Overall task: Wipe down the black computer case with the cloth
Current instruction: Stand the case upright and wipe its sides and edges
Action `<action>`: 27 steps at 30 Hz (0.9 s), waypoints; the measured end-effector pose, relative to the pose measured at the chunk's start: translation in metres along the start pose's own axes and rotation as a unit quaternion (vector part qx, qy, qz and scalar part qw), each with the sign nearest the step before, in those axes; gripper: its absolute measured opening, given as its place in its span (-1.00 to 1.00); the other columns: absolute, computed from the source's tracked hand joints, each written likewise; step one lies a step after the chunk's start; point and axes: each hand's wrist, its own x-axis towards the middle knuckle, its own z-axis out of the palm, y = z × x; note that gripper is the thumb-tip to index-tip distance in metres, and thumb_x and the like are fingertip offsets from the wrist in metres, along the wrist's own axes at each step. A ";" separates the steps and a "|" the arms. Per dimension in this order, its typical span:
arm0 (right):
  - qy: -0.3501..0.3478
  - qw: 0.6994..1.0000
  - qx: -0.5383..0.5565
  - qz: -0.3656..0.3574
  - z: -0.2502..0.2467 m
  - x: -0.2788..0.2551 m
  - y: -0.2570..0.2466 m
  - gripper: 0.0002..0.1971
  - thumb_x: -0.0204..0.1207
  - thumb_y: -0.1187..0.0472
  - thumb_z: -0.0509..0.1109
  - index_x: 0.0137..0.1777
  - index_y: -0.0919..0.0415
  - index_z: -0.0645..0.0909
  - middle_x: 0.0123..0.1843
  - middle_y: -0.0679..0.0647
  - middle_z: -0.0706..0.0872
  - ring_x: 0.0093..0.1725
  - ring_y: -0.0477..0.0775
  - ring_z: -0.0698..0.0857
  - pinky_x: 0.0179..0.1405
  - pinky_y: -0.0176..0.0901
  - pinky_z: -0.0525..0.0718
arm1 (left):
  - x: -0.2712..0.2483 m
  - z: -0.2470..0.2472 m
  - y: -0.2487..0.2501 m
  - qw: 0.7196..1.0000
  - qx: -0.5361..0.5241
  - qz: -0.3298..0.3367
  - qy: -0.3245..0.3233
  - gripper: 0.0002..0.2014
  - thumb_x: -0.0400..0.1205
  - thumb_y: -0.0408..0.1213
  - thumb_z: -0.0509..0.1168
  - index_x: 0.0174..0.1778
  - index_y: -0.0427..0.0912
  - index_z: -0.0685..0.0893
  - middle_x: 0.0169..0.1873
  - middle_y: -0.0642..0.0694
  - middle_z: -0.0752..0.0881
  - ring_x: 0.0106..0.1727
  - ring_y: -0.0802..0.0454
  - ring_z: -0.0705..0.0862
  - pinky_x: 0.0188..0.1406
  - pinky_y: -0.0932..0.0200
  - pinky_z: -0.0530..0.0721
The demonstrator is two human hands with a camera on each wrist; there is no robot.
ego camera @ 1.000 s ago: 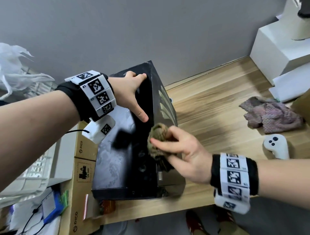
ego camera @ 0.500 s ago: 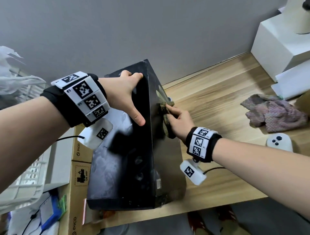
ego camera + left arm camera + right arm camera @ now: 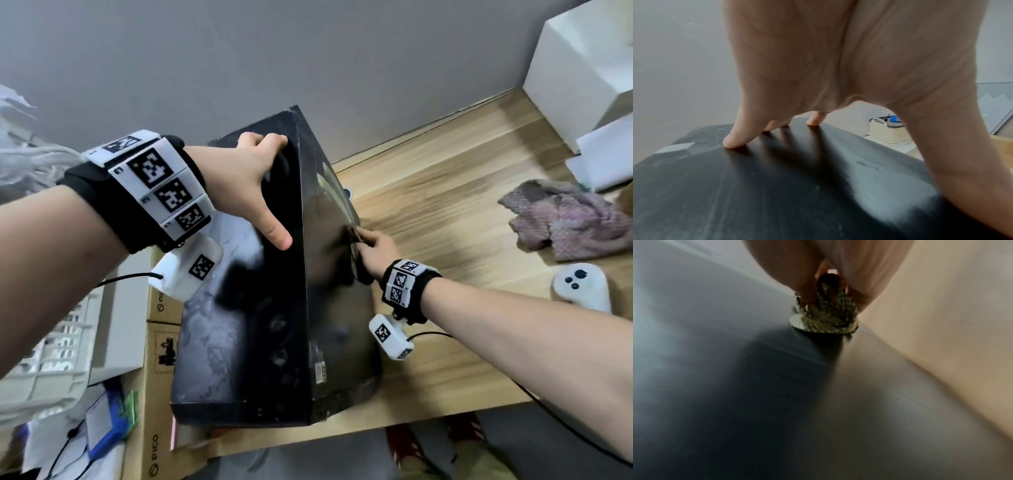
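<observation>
Nearest, at the bench's (image 3: 445,383) front edge, the black case (image 3: 246,342) stands upright, its dusty top face smeared grey. On its right side panel, partway along, the right hand (image 3: 371,248) presses a small wad of olive, knobbly cloth (image 3: 826,316) flat to the panel; the wrist view shows the fingers (image 3: 803,282) curled round the wad, so this grip is closed on the cloth, and the cloth touches the case. Much of that view is blurred. Further along the top, the left hand (image 3: 253,181) is spread wide on the case: its fingertips (image 3: 733,142) rest on the far part of the top face, the thumb points back along the top, and the fingers are straight, holding nothing. To the right, apart from the case, a white controller (image 3: 582,286) lies on the bench, and beyond it a crumpled purple rag (image 3: 568,219). Left of the case, cardboard boxes (image 3: 161,359) stand against it. Farthest off are white boxes (image 3: 582,68) and the grey wall (image 3: 308,51).
</observation>
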 end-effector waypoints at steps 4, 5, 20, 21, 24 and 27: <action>-0.024 0.972 -0.024 -0.231 0.008 -0.032 -0.088 -0.56 0.50 0.28 0.26 0.38 0.07 0.62 0.06 -0.02 0.62 0.16 0.01 0.63 0.33 -0.19 0.53 | 0.001 0.000 0.001 1.000 -0.008 0.007 0.005 0.61 -0.33 0.47 0.52 0.65 0.20 -0.15 0.61 0.11 0.05 0.47 -0.12 0.49 0.46 -0.11 0.52; -0.031 0.958 -0.026 -0.284 0.010 -0.045 -0.104 -0.56 0.52 0.31 0.25 0.40 0.08 0.61 0.00 -0.07 0.55 0.09 -0.05 0.60 0.27 -0.24 0.52 | 0.001 0.000 0.001 1.000 -0.013 0.009 0.006 0.60 -0.32 0.45 0.54 0.65 0.20 -0.14 0.60 0.10 0.06 0.46 -0.12 0.49 0.47 -0.09 0.51; -0.006 0.974 -0.082 -0.211 0.015 0.048 -0.131 -0.62 0.54 0.39 0.24 0.32 0.22 0.67 -0.01 -0.01 0.62 0.03 -0.08 0.58 0.12 -0.44 0.43 | 0.003 0.005 -0.005 0.999 -0.038 0.012 0.006 0.55 -0.27 0.42 0.57 0.63 0.26 -0.11 0.58 0.21 0.01 0.45 -0.09 0.49 0.42 -0.11 0.56; -0.016 0.981 -0.069 -0.178 0.015 0.054 -0.123 -0.65 0.53 0.35 0.24 0.25 0.21 0.71 -0.09 -0.06 0.65 -0.04 -0.06 0.61 0.08 -0.33 0.50 | 0.004 0.005 -0.005 0.999 -0.039 0.014 0.004 0.54 -0.26 0.43 0.57 0.63 0.27 -0.12 0.58 0.22 0.00 0.46 -0.08 0.49 0.43 -0.11 0.55; -0.014 0.990 -0.106 -0.095 0.011 0.067 -0.074 -0.71 0.57 0.28 0.23 0.15 0.16 0.75 -0.07 0.02 0.74 -0.03 0.10 0.70 0.05 -0.18 0.57 | 0.004 0.005 -0.006 0.999 -0.041 0.018 0.000 0.53 -0.27 0.45 0.56 0.60 0.32 -0.13 0.57 0.25 -0.03 0.47 -0.08 0.48 0.41 -0.12 0.57; -0.029 0.991 -0.131 -0.007 0.001 0.056 -0.018 -0.69 0.62 0.25 0.25 0.29 0.14 0.68 0.20 0.13 0.76 0.17 0.14 0.71 0.13 -0.25 0.54 | 0.005 0.005 -0.007 0.999 -0.043 0.022 -0.001 0.53 -0.25 0.43 0.59 0.61 0.30 -0.14 0.58 0.25 -0.05 0.47 -0.09 0.47 0.41 -0.12 0.57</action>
